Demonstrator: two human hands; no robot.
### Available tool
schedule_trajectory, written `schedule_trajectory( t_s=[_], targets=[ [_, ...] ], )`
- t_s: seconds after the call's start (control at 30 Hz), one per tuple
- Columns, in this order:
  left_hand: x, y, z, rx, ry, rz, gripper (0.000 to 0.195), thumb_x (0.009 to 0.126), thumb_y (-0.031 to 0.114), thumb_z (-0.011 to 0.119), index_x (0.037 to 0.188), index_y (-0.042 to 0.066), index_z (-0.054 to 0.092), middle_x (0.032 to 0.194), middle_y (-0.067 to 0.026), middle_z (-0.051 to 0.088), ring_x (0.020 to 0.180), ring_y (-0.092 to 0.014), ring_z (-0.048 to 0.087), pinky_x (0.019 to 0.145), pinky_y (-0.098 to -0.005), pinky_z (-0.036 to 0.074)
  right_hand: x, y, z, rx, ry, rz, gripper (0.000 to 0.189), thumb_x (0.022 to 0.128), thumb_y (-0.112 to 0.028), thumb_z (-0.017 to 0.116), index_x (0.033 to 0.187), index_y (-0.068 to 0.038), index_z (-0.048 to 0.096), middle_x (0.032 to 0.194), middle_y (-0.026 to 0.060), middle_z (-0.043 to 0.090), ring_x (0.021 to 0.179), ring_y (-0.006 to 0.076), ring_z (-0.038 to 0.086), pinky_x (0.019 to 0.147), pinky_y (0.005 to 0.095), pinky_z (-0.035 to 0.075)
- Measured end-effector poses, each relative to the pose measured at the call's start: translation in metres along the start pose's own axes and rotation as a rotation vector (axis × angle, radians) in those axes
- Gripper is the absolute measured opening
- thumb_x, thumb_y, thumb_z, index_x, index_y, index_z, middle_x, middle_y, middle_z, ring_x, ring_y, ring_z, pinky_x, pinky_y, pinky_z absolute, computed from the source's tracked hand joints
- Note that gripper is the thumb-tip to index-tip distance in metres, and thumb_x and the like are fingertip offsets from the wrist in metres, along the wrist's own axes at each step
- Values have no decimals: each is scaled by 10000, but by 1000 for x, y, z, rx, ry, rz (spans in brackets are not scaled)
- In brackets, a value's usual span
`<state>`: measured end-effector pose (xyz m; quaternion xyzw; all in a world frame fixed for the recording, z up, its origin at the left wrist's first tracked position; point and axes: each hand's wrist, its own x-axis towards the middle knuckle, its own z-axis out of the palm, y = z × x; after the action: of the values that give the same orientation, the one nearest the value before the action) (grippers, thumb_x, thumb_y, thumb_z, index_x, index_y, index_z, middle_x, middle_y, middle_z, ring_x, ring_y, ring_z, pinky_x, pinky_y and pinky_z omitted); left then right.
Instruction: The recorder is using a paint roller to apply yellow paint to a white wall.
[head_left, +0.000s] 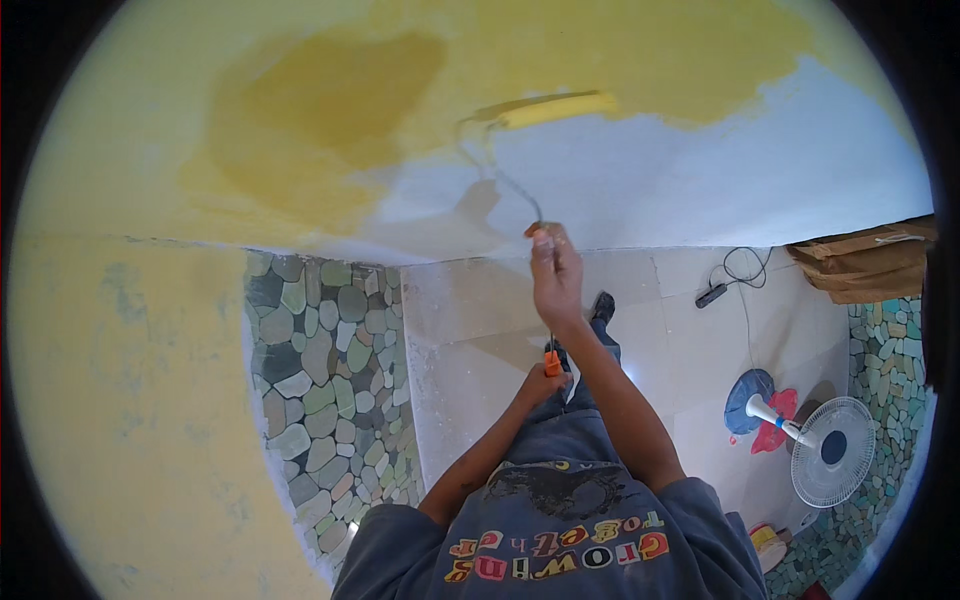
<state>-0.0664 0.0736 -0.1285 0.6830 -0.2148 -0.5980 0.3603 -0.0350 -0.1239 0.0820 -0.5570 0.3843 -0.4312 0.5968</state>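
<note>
My right hand (556, 274) grips the metal rod of a paint roller. Lower down, by my waist, my left hand (541, 384) is closed around the roller's orange handle (553, 364). The bent wire frame (517, 187) rises to a yellow roller sleeve (559, 110), which is at the wall (637, 176) along the border between yellow paint and a white area. I cannot tell whether the sleeve touches the wall. Darker yellow paint (337, 90) covers a patch at the upper left. Shadows of the roller and hand fall on the wall.
Pebble-stone flooring (322, 360) borders pale floor tiles (480, 300) on the left, beside a yellow wall (135, 390). On the right stand a white fan (832, 451), a power strip (711, 295) with its cable, a brown covering (862, 259) and a yellow-red container (767, 546).
</note>
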Motion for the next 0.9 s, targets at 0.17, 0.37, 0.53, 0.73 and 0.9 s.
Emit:
schedule_trajectory(
  t_s=[0.17,0.37,0.53,0.73,0.9],
  targets=[
    [24,-23,-21,-20,89,26,285,829,279,723,845,-1,670,704,-97,672,673,-201,645,660,-369,498,-16,-7,6,-136,-233,-39,297,1001,-266,558,831,-25,516,550,63,389,509,132,352,492,304,329],
    [68,-47,-43,240,367,266,261,838,245,696,867,-13,669,786,-193,694,759,-313,688,689,-410,507,-15,-26,6,-127,-186,-140,344,987,-276,566,772,-14,508,547,97,392,484,179,358,488,330,338],
    [112,-18,-47,265,358,285,221,822,197,675,840,-22,654,780,-219,675,781,-356,684,672,-421,509,2,-23,-2,-142,-55,-127,349,998,-270,529,771,-6,494,544,99,383,482,192,351,490,342,335],
    [162,-8,-31,247,438,351,222,815,198,664,803,-23,644,800,-239,669,810,-414,660,679,-455,511,44,-16,-5,-103,-52,-185,307,977,-171,490,730,11,472,531,116,381,464,219,368,475,362,317],
    [176,-10,2,151,418,382,209,811,189,650,808,-20,658,798,-244,669,823,-445,643,687,-466,511,63,-3,-12,-171,-21,-162,248,919,-97,490,702,21,473,513,152,390,425,261,394,455,389,307]
  ],
)
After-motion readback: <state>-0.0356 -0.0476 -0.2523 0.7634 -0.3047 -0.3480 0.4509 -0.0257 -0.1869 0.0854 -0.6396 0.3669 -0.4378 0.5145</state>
